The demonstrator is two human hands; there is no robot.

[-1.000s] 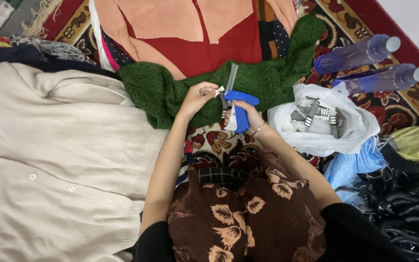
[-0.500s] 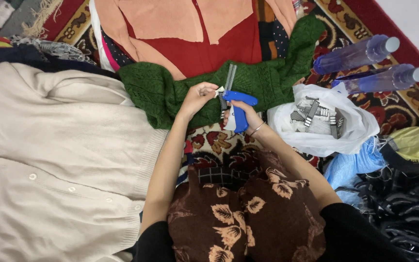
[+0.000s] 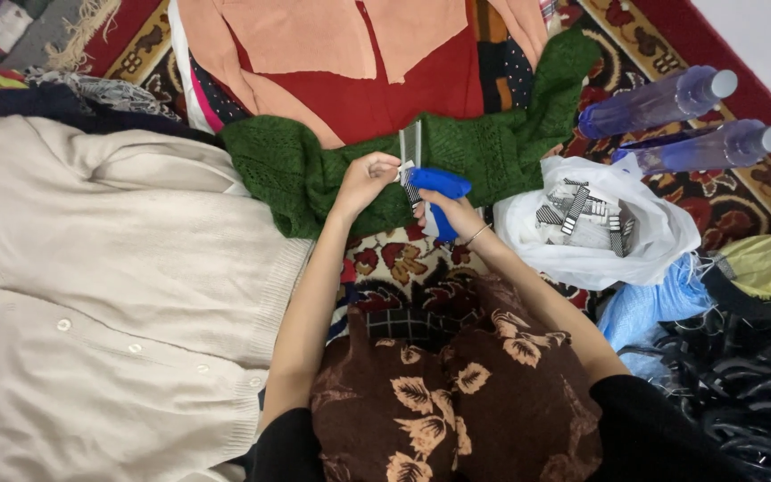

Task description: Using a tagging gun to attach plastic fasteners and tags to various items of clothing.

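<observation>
Two purple bottles [image 3: 682,120] at two o'clock, one blue tagging gun [image 3: 440,198] (centre). Right hand [image 3: 453,215] clamped on it; left hand [image 3: 365,177] pinching small white tag [image 3: 401,167], over green sweater [image 3: 314,165].

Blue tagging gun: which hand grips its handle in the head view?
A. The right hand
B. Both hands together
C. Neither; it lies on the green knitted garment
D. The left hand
A: the right hand is wrapped around the handle of the blue tagging gun, while the left hand pinches a small white tag at the gun's tip, over the green knitted garment.
</observation>
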